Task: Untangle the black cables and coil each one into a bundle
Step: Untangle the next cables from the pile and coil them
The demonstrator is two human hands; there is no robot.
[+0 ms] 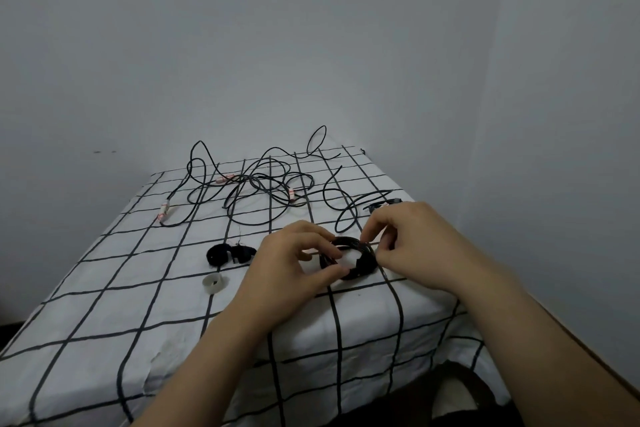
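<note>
Coil point(349, 258) between both hands, fingers pinching rim

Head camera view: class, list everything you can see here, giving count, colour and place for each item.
coiled cable bundle: one, black, near right part of the table, held in both hands
loose cables: count unclear, black, tangled across the far half of the table
cable tags: three visible, pink and white, on the loose cables
dark pile: one, black, perhaps straps, left of the hands
small roll: one, whitish, just nearer than the dark pile
tablecloth: one, white with black grid, covering the table
wall: grey, behind the table
left hand: grips the bundle's left side
right hand: pinches the bundle's right side
</note>
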